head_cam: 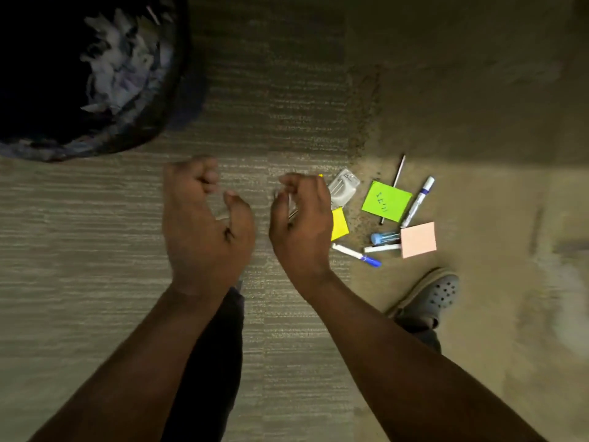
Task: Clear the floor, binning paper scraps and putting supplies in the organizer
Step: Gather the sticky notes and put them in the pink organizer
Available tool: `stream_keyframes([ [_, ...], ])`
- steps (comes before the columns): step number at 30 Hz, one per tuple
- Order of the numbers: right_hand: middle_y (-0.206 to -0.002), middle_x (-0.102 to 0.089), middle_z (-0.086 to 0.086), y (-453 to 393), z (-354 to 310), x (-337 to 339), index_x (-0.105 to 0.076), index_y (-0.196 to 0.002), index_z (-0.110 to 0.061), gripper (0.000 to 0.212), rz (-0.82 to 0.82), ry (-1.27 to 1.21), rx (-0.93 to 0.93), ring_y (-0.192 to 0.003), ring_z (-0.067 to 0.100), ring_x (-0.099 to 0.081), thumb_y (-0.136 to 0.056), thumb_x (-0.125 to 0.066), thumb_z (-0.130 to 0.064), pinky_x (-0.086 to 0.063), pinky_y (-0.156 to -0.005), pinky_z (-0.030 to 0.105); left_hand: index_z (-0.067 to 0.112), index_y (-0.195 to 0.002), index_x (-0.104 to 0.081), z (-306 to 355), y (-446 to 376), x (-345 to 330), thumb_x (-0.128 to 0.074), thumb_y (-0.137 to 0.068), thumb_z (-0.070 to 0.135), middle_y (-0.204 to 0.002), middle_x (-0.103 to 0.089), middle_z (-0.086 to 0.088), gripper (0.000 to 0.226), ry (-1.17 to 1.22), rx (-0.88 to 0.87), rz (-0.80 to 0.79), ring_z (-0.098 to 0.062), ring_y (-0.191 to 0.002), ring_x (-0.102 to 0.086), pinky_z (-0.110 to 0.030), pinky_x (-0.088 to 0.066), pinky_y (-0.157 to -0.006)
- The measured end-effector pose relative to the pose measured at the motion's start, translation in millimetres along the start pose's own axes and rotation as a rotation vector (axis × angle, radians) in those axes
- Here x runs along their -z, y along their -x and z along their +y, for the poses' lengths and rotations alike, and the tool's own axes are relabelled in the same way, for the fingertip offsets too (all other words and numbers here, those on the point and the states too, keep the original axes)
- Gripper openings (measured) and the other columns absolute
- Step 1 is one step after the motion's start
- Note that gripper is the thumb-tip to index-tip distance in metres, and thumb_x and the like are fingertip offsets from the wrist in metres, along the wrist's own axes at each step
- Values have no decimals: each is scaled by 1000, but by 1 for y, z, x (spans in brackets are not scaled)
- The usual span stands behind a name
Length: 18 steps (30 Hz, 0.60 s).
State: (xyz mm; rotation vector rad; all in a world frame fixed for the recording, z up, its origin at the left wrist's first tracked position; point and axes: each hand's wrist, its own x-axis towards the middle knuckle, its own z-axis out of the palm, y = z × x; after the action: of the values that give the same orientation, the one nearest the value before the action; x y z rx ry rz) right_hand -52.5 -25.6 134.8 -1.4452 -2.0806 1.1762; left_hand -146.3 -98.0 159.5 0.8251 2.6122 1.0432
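Both my hands hover above the carpet. My left hand [204,224] has loosely curled fingers and holds nothing. My right hand [302,218] has curled fingers; a thin pen-like stick [292,214] with a yellow tip shows at its edges, held or lying beneath, I cannot tell which. Right of that hand supplies lie scattered: a grey stapler [342,188], a yellow sticky note [339,223], a green note [385,200], a pink note [418,239], a white marker [417,202], a blue-capped marker [357,255] and a small blue tube [384,237]. The organizer is out of view.
A black bin [172,100] holding paper scraps [121,65] stands at the upper left. My foot in a grey clog [436,295] is just below the pile. A thin pen [399,172] lies behind the green note.
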Motion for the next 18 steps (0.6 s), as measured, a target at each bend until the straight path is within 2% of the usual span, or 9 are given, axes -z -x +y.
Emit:
stream_keyframes([
  [1,-95,-60,11,8,28,11,-61,-98,-5,15,-34,61,-51,-92,28,-56,-84,-54,-3,-46,-82,41,11,-118,-47,6,8,-11,-58,-83,14,-103,-55,-8,37,27,19,-79,-10,-90,-53,-14,-43,-81],
  [3,-97,-61,11,19,85,34,-61,-98,-8,16,-117,212,-139,-92,32,-57,-84,-54,-7,-46,-83,42,15,-119,-49,15,32,-37,-59,-80,17,-103,-57,-3,40,-31,59,-286,-15,-91,-56,-25,-47,-80],
  [7,-104,-62,14,17,182,81,-63,-102,-10,18,-232,461,-274,-102,36,-54,-86,-56,-13,-40,-88,40,6,-115,-57,5,65,-95,-63,-79,16,-108,-61,-16,38,-205,-84,-585,-37,-97,-59,-46,-49,-83],
  [10,-107,-61,16,-3,228,105,-61,-106,-12,23,-238,561,-352,-105,37,-52,-85,-58,-19,-41,-88,42,8,-117,-55,-4,83,-142,-66,-79,25,-113,-59,-17,43,-392,-119,-772,-39,-103,-56,-46,-47,-84],
  [14,-120,-57,16,-33,268,112,-55,-120,-9,43,-295,666,-201,-111,39,-49,-79,-65,-22,-41,-93,43,12,-118,-52,-19,91,-201,-70,-79,37,-120,-58,-15,50,-493,-60,-831,-37,-109,-56,-44,-46,-86],
  [18,-138,-45,10,-54,296,102,-40,-135,-11,73,-352,760,-154,-127,32,-40,-73,-71,-33,-38,-99,43,8,-125,-45,-38,99,-245,-78,-71,43,-125,-56,-18,72,-670,-43,-821,-39,-112,-55,-45,-45,-89],
])
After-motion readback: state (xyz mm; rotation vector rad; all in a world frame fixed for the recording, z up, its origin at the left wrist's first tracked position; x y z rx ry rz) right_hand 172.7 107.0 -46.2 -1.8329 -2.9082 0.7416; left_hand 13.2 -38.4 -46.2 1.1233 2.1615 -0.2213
